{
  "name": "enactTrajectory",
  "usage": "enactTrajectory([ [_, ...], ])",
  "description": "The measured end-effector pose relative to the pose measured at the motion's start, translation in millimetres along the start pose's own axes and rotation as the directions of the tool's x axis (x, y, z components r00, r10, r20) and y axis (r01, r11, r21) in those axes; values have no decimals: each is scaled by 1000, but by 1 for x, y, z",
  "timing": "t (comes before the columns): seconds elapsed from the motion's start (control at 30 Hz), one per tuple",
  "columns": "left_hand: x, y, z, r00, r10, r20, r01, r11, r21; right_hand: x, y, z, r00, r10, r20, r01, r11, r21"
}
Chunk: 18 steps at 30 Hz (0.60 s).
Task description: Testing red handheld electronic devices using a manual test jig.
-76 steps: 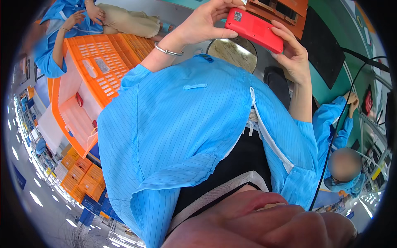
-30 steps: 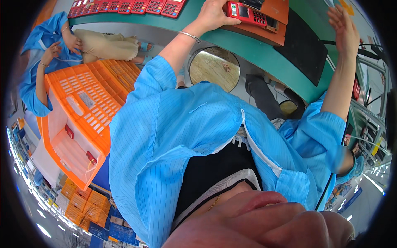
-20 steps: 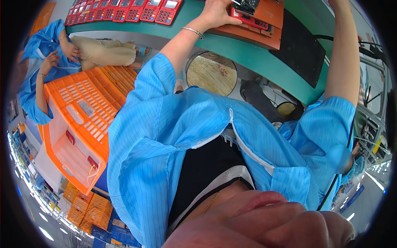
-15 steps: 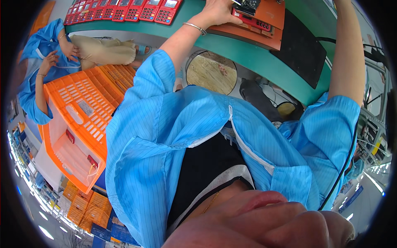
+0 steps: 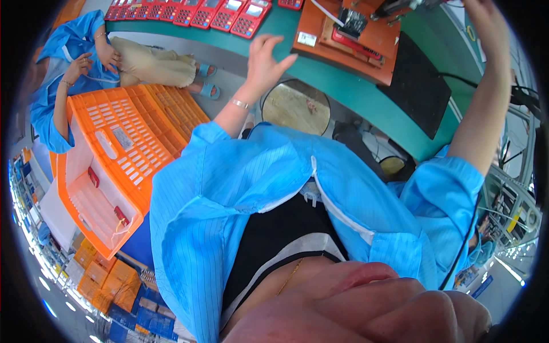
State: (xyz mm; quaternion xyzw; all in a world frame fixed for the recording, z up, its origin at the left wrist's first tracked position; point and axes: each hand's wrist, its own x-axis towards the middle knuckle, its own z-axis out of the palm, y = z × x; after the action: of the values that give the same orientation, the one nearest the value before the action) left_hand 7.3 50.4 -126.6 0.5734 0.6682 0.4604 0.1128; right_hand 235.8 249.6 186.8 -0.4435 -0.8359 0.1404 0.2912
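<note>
On a green worktop (image 5: 366,100), a red plastic keypad device (image 5: 349,43), likely light, stiff and best held by its sides, lies in an orange fixture (image 5: 314,26). Left hand (image 5: 264,66) hovers open nearby; right hand (image 5: 483,17), grip unclear.

Green flat table (image 5: 380,106): across the far side.
Orange boxy fixture (image 5: 303,54): on the table.
Red keypad device (image 5: 357,48): in the fixture.
Row of red keypad terminals (image 5: 226,19): on the table, left of the fixture.
Black rectangular mat (image 5: 420,86): just right of the fixture.
Round wood-patterned stool seat (image 5: 294,107): near side of the table.
Orange perforated plastic crate (image 5: 108,164): left, nearer than the terminals.
</note>
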Motion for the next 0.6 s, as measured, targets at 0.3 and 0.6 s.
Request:
enactTrajectory([
  [0.3,-40,-17,-26,976,-207,63,211,975,-66,-108,2,55,946,-272,-177,245,956,-159],
  [0.6,-37,-8,-29,971,-226,79,232,970,-77,-126,33,101,878,-387,-280,285,895,-343],
])
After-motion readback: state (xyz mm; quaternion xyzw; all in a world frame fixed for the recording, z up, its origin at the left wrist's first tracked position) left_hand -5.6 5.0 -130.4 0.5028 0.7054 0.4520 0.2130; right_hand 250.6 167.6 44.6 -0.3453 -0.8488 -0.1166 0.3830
